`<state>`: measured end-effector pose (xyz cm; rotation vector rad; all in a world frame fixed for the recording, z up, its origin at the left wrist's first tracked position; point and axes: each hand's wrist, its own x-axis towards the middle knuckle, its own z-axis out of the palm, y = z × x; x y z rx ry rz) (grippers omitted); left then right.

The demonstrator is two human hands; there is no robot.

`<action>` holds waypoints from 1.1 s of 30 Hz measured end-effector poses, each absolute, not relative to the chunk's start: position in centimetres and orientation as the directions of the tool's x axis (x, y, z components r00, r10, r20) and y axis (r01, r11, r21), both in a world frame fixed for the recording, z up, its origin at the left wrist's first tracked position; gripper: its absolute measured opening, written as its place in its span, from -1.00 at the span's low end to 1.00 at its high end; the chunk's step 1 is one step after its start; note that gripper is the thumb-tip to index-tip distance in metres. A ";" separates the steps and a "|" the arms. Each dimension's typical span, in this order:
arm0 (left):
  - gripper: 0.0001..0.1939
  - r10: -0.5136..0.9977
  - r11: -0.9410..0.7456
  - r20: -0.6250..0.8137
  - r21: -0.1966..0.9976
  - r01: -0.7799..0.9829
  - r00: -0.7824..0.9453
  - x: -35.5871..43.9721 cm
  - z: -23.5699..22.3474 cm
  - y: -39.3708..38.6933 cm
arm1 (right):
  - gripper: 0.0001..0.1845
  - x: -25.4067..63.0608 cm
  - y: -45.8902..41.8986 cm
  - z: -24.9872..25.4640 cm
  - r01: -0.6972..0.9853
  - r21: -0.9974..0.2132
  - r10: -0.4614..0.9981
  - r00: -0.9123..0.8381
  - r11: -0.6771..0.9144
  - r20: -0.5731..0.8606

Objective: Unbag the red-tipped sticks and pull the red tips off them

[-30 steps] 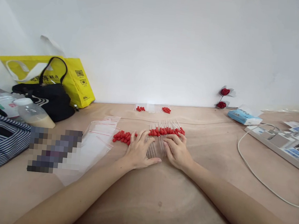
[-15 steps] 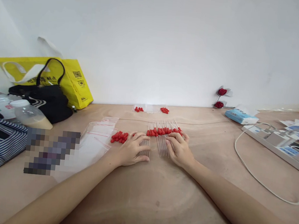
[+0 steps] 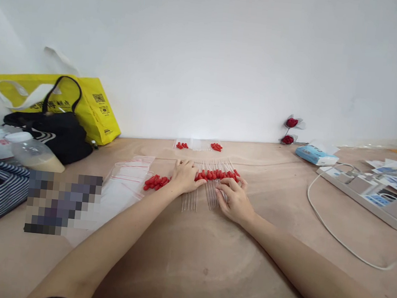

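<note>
A row of clear glass droppers with red rubber bulbs point(image 3: 214, 175) lies in the middle of the table. Their thin tubes point both away from me and towards me. My left hand point(image 3: 185, 176) is laid over the left end of the row, fingers forward and thumb apart, covering some bulbs. Just below it, several clear tubes point(image 3: 189, 202) show. At the row's right end, my right hand point(image 3: 235, 199) rests with bent fingers and a gap between thumb and forefinger, touching the near tubes point(image 3: 211, 195). A pile of loose red bulbs point(image 3: 156, 182) is left of my left hand.
Clear zip bags point(image 3: 124, 186) are spread at the left, beside a blurred-out item point(image 3: 63, 204). Two small red clusters point(image 3: 182, 145) sit on clear plastic by the wall. Bags and a bottle point(image 3: 36, 152) stand far left; tissues point(image 3: 316, 154) and a power strip point(image 3: 363, 193) are right.
My left hand first slid left, drawing some near tubes apart from the others, then moved forward onto the bulbs and far tubes. My right hand stays at the row's right end.
</note>
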<state>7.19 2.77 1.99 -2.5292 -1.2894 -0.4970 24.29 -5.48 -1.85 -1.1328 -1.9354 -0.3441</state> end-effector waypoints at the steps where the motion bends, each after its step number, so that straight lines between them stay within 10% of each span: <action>1: -0.67 0.715 -0.578 0.420 -0.095 0.810 0.559 7.3 1.9 2.8 | -0.83 24.3 -5.5 -1.9 0.815 -0.172 0.583 -0.232 0.553 0.779; 11: -0.79 0.635 -0.500 0.637 -0.092 0.861 0.437 3.8 2.1 -1.2 | -0.84 24.3 -5.4 -1.9 0.827 -0.135 0.547 -0.230 0.546 0.805; 33: -0.80 0.472 -0.799 0.638 0.016 0.602 0.609 2.9 -0.1 -4.9 | -0.74 22.8 -5.7 -2.6 0.705 0.219 0.332 -0.554 0.675 0.763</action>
